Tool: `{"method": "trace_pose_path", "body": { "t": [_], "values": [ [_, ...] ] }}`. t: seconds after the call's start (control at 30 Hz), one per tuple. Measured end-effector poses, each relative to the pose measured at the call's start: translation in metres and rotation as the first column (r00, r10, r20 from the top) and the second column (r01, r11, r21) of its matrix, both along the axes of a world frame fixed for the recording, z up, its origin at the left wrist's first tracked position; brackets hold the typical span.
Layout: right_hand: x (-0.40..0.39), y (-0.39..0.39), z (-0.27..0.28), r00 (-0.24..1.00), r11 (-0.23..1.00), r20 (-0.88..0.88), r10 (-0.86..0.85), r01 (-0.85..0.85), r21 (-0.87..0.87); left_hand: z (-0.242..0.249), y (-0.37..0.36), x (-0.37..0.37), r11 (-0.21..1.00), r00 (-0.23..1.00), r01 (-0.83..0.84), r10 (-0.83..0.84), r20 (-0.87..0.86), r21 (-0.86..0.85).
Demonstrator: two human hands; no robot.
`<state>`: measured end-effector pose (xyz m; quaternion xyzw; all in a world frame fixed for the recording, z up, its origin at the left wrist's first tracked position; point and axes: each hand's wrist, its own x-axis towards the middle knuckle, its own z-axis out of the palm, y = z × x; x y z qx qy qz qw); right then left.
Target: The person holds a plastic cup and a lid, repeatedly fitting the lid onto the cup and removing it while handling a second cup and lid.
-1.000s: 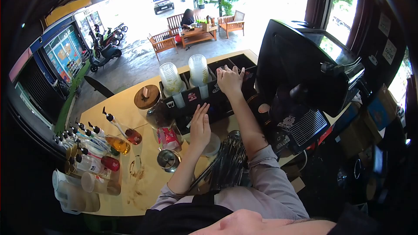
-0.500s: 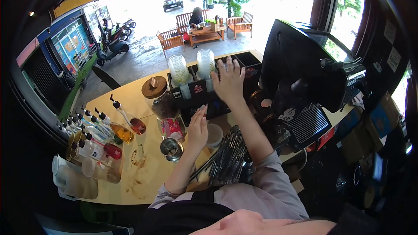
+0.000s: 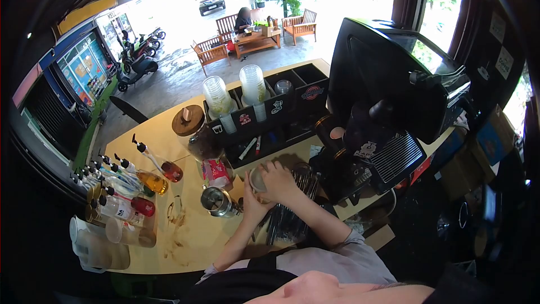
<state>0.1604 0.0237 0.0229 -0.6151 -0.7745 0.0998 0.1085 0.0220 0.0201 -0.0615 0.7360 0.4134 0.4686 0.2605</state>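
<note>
Both my hands are around a cup (image 3: 257, 180) that shows a pale, rounded surface and is tilted between them. My left hand (image 3: 253, 205) wraps it from the near left side. My right hand (image 3: 277, 181) curls over it from the right, fingers bent on its upper side and hiding part of it. Just left of my hands stands a metal pitcher (image 3: 216, 201). A pink packet (image 3: 216, 173) lies beyond the pitcher. Under my right forearm lie many wrapped dark straws (image 3: 291, 219). A black organizer (image 3: 292, 98) stands ahead, with stacked clear cups (image 3: 253, 85) and clear lids (image 3: 283, 86).
Syrup pump bottles (image 3: 152, 180) and plastic pitchers (image 3: 101, 245) line the left side of the wooden counter (image 3: 197, 245). A wooden-lidded jar (image 3: 191, 129) stands by the organizer. A large black screen (image 3: 382, 79) and a drip tray (image 3: 388, 160) are on the right. A person (image 3: 243, 19) sits outside.
My right hand has come back from the organizer to the cup. My left hand has lowered and closed around it; the cup has moved left from its place on the counter.
</note>
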Motion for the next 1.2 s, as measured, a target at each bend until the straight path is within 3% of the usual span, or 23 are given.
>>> {"method": "trace_pose_path", "body": {
  "t": [0.07,0.2,0.4,0.5,0.57,0.63,0.7,0.8,0.9,1.2],
  "values": [
    [0.002,-0.001,0.002,0.998,1.000,-0.066,-0.002,0.001,-0.014,-0.014,0.007,0.004,0.969,0.967,0.141,-0.091,0.236,-0.202],
    [0.009,-0.007,0.000,0.963,0.998,-0.264,-0.052,0.040,-0.050,-0.015,0.015,0.009,0.985,0.980,0.093,-0.064,0.189,-0.148],
    [0.005,-0.017,-0.005,0.920,0.998,-0.386,-0.063,0.050,-0.042,-0.023,0.014,0.010,0.982,0.967,0.099,-0.056,0.247,-0.163],
    [0.005,-0.018,-0.002,0.928,0.997,-0.368,-0.068,0.077,0.010,-0.023,0.015,0.007,0.990,0.970,0.101,-0.076,0.231,-0.101],
    [0.003,-0.017,-0.001,0.939,0.996,-0.335,-0.082,0.083,-0.011,-0.011,0.015,0.003,0.998,0.993,0.066,-0.063,0.101,-0.021],
    [0.001,-0.016,-0.005,0.949,0.995,-0.298,-0.098,0.094,-0.030,-0.014,0.016,-0.002,0.994,0.987,0.097,-0.089,0.134,-0.053],
    [-0.003,-0.014,-0.010,0.909,0.987,-0.400,-0.114,0.151,0.061,-0.014,0.018,-0.008,0.988,0.979,0.130,-0.115,0.170,-0.079],
    [-0.007,-0.018,-0.004,0.888,0.985,-0.437,-0.142,0.169,0.023,-0.014,0.014,-0.014,0.982,0.970,0.169,-0.151,0.189,-0.085],
    [-0.013,-0.022,0.008,0.946,0.987,-0.284,-0.158,0.157,-0.024,-0.010,0.009,-0.011,0.985,0.962,0.162,-0.143,0.231,-0.065],
    [-0.028,-0.031,0.009,0.943,0.971,-0.252,-0.217,0.235,0.043,-0.001,-0.001,-0.019,0.981,0.981,0.129,-0.105,0.163,-0.147]
  ]
}}
